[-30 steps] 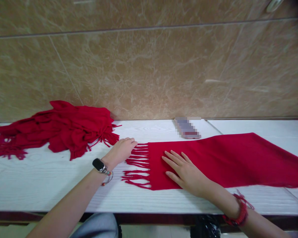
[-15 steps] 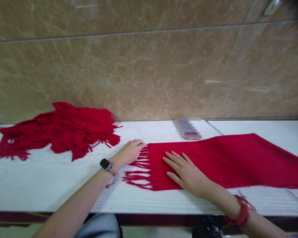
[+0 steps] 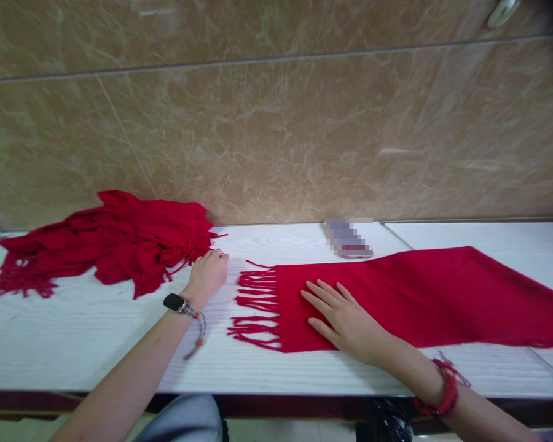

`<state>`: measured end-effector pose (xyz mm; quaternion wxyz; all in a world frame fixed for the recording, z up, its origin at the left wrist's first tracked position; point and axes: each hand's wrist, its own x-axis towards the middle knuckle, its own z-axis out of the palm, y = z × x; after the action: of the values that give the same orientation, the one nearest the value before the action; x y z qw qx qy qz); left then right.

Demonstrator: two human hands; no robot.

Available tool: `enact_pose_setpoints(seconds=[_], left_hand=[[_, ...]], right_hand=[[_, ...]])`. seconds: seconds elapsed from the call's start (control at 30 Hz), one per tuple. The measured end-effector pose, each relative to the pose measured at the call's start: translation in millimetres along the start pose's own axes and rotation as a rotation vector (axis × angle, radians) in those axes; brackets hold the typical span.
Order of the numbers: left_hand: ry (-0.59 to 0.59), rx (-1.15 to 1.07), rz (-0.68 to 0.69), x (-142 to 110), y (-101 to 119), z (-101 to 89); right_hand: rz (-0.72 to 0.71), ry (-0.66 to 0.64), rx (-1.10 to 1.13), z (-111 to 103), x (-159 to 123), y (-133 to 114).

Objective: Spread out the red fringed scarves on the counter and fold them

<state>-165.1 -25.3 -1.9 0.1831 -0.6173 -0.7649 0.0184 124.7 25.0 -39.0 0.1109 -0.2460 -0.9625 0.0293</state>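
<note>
A red fringed scarf (image 3: pixel 415 294) lies spread lengthwise on the white table, its tassels pointing left and its right end running out of view. My right hand (image 3: pixel 345 319) rests flat on it near the fringed end, fingers spread. Left of the tassels is my left hand (image 3: pixel 208 279), apart from them, with curled fingers. It is beside the edge of a crumpled red fringed heap of cloth (image 3: pixel 124 239), close to its tassels. The left fingertips are hidden, so whether they pinch anything does not show.
A phone (image 3: pixel 349 238) lies behind the spread scarf, near the tiled wall (image 3: pixel 267 141). The white table (image 3: pixel 74 344) ends at a dark front edge close to me. Below it show a knee (image 3: pixel 184 417) and a shiny black thing (image 3: pixel 384 420).
My left hand has left the spread scarf's upper tassels and moved left towards the crumpled heap. The tassels now lie uncovered. My right hand stays in place.
</note>
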Motion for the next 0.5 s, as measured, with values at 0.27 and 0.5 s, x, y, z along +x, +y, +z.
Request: enact_pose_setpoints(seconds=[0.27, 0.5], left_hand=[[-0.076, -0.39, 0.549, -6.9, 39.6, -3.9], [-0.377, -0.212, 0.095, -13.8, 1.4, 3.7]], right_hand=[[0.003, 0.007, 0.006, 0.3, -0.1, 0.0], [0.008, -0.006, 0.022, -2.6, -0.1, -1.0]])
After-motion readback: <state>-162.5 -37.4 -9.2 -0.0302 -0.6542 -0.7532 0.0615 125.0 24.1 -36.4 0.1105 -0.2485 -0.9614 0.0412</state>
